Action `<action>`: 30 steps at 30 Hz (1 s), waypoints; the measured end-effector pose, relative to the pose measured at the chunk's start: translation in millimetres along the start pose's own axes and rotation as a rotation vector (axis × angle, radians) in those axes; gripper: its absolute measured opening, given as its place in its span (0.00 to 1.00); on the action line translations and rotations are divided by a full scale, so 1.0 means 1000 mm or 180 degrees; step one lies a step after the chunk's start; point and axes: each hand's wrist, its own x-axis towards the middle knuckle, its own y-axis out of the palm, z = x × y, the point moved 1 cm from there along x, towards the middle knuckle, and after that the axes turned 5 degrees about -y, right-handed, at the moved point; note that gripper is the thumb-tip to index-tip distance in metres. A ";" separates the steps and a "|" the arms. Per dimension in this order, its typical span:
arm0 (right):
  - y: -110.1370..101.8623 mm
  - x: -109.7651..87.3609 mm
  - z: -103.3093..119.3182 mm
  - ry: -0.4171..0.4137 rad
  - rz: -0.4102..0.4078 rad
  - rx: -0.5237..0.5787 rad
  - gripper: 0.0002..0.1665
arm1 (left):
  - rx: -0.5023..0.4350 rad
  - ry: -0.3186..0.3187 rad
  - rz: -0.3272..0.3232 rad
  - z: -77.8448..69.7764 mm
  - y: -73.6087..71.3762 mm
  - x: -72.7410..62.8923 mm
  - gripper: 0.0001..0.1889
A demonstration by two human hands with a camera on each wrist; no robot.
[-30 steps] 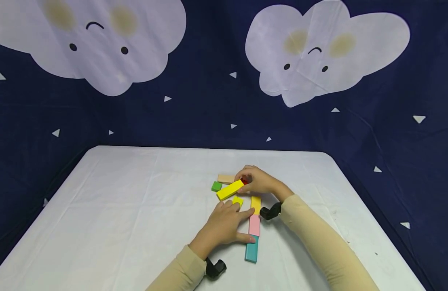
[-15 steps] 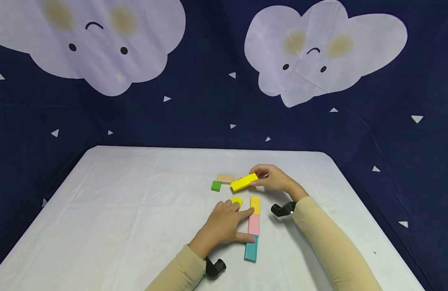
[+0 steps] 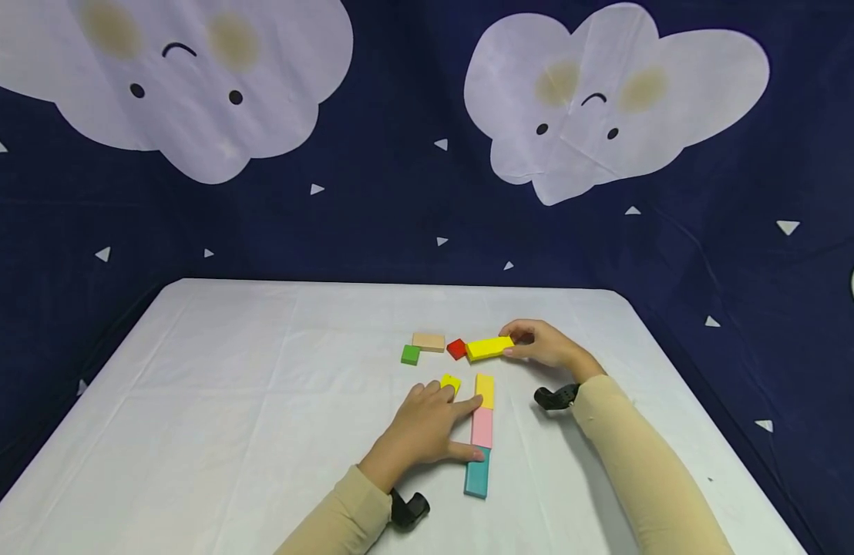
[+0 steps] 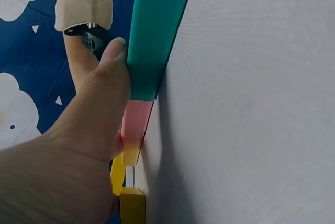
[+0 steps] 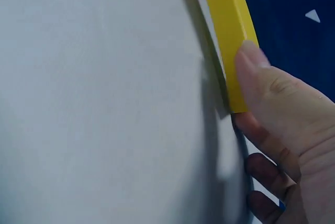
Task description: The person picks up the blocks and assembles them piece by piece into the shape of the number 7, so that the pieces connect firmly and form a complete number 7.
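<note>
My right hand (image 3: 546,345) pinches one end of a long yellow block (image 3: 488,348) between thumb and fingers. In the right wrist view the block (image 5: 228,35) casts its shadow on the tabletop just beside it. My left hand (image 3: 430,428) rests at a row of blocks laid end to end. Its thumb lies on the teal block (image 3: 476,479), and the index fingertip touches the orange-yellow block (image 3: 485,389). Between these two sits a pink block (image 3: 482,427). A small yellow block (image 3: 451,381) shows by the other fingers, partly hidden by them.
A red block (image 3: 456,349) sits by the left end of the long yellow block. Farther left are a tan block (image 3: 428,342) and a green block (image 3: 410,354). The white-covered table (image 3: 212,401) ends at a dark blue cloud-print backdrop (image 3: 392,216).
My right hand has carried the long yellow block rightward, turning it nearer to level, and the red block shows again. My left hand stays in place.
</note>
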 end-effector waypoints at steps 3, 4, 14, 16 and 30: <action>-0.002 -0.002 -0.003 0.0079 0.0000 0.0018 0.16 | 0.0001 -0.0003 -0.0001 0.000 0.000 0.000 0.45; -0.002 -0.003 -0.004 0.0096 0.0004 0.0017 0.16 | -0.0002 -0.0004 0.0004 0.000 0.000 0.000 0.45; -0.006 -0.003 -0.004 -0.0007 0.0095 -0.0148 0.19 | -0.0061 -0.0003 -0.0022 0.000 0.002 0.000 0.45; -0.005 -0.002 -0.003 -0.0055 0.0072 -0.0245 0.19 | -0.0067 0.0000 -0.0030 0.000 0.002 0.000 0.45; 0.015 0.001 0.010 0.0170 -0.0332 -0.0473 0.34 | -0.0045 -0.0010 -0.0027 0.001 0.002 0.000 0.45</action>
